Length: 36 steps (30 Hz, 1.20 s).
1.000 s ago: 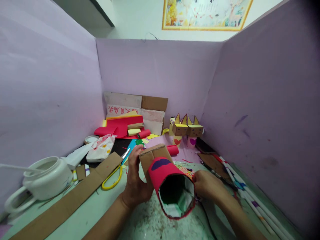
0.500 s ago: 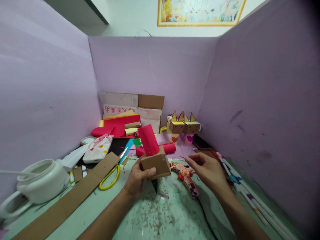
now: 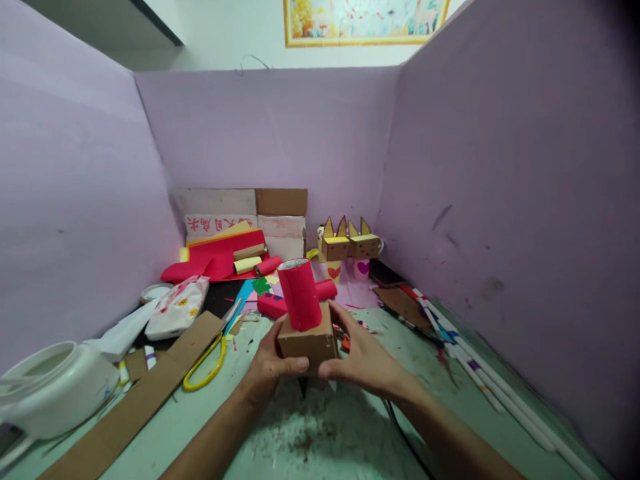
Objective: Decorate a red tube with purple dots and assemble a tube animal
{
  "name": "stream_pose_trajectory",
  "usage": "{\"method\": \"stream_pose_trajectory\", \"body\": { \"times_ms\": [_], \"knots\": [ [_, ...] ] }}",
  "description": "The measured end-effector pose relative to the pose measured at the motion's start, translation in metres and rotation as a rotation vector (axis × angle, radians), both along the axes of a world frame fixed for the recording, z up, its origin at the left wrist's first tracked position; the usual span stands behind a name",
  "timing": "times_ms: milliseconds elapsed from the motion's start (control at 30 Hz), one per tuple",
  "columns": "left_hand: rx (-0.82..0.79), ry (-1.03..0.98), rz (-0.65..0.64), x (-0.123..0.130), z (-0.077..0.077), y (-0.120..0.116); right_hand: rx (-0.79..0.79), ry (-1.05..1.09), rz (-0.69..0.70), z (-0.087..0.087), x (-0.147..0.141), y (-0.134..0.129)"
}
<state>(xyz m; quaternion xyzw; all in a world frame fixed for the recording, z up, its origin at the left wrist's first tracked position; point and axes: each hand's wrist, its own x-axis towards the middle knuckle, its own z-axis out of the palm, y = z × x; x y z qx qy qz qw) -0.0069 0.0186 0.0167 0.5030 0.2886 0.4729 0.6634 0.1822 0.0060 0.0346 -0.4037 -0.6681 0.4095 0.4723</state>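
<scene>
Between my two hands is a small brown cardboard box [image 3: 305,348] with a red paper tube [image 3: 299,297] standing on its top. My left hand [image 3: 273,360] grips the box's left side, thumb across the front. On the other side, my right hand [image 3: 357,350] wraps round the right edge, its thumb near the lower front corner. Dark pointed pieces [image 3: 303,387] stick out beneath the box. Behind my right hand lies a flower-patterned glue gun [image 3: 365,327], mostly hidden, with its black cord [image 3: 400,427] running toward me.
Yellow-handled scissors [image 3: 206,373] and a long cardboard strip [image 3: 145,393] lie to the left, beside a white teapot [image 3: 65,387]. Two finished cardboard animal figures [image 3: 364,247] stand at the back. White striped sticks [image 3: 480,373] line the right side. Red paper [image 3: 220,257] is piled behind.
My right hand has moved left from beside the glue gun onto the box. The box and its red tube have turned more upright. The view has shifted right.
</scene>
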Motion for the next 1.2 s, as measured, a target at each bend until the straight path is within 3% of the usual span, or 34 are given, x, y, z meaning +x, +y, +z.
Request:
{"method": "stream_pose_trajectory", "body": {
  "times_ms": [167,300,467,533,600,667,700,800,900,1033,1200],
  "knots": [
    [0.056,0.075,-0.001,0.003,0.004,-0.005,-0.048,0.092,-0.067,0.0,-0.007,-0.005],
    [0.056,-0.012,-0.092,0.003,0.017,-0.011,-0.149,0.214,-0.002,0.007,-0.004,-0.007],
    [0.057,-0.02,-0.084,-0.002,0.024,-0.01,-0.166,0.208,0.072,0.013,-0.007,-0.008],
    [0.036,-0.002,-0.019,-0.004,0.023,-0.006,-0.123,0.115,0.012,0.013,0.0,-0.003],
    [0.039,0.0,0.101,-0.006,0.021,-0.001,-0.08,-0.073,-0.19,0.014,0.015,0.004],
    [0.042,-0.021,0.242,-0.009,0.021,0.005,-0.081,-0.409,-0.459,0.016,0.035,0.01],
    [0.04,-0.037,0.304,-0.011,0.023,0.007,-0.133,-0.65,-0.522,0.016,0.045,0.012],
    [0.021,-0.074,0.439,-0.015,0.027,0.012,-0.311,-1.042,-0.518,0.014,0.059,0.013],
    [0.027,-0.068,0.486,-0.017,0.028,0.014,-0.338,-1.106,-0.404,0.007,0.05,0.01],
    [0.076,-0.017,0.426,-0.014,0.026,0.012,-0.282,-1.117,-0.477,-0.001,0.037,0.011],
    [0.13,0.029,0.493,-0.017,0.022,0.015,-0.386,-0.878,-0.411,0.004,0.052,0.021]
  ]
}}
